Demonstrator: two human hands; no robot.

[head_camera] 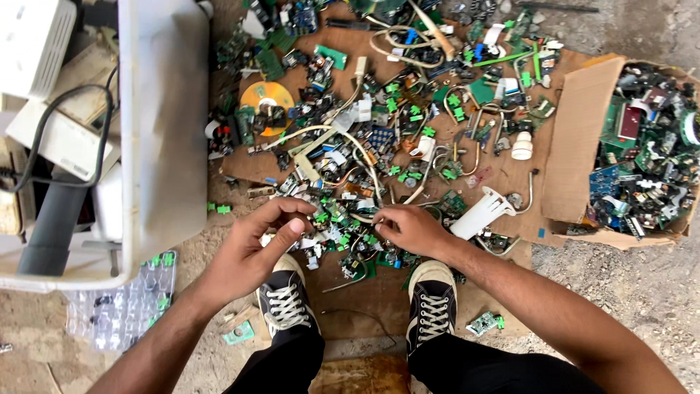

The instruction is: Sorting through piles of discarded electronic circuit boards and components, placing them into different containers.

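Observation:
My left hand [251, 252] hovers over the near edge of a heap of electronic scrap [364, 138], fingers curled with thumb and forefinger pinched together; whether a small part sits between them is too small to tell. My right hand [412, 230] rests on the heap's near edge, fingertips pinched on small pieces among green connectors and thin wires. A white plastic tube [481, 213] lies just right of my right hand. My two black lace-up shoes [432, 300] stand directly below the hands.
A cardboard box [583, 138] full of circuit boards stands at the right. A large white plastic housing [164, 124] and grey casings fill the left. A yellow disc [267, 96] lies in the heap. A clear blister tray [120, 310] lies at lower left on dirt ground.

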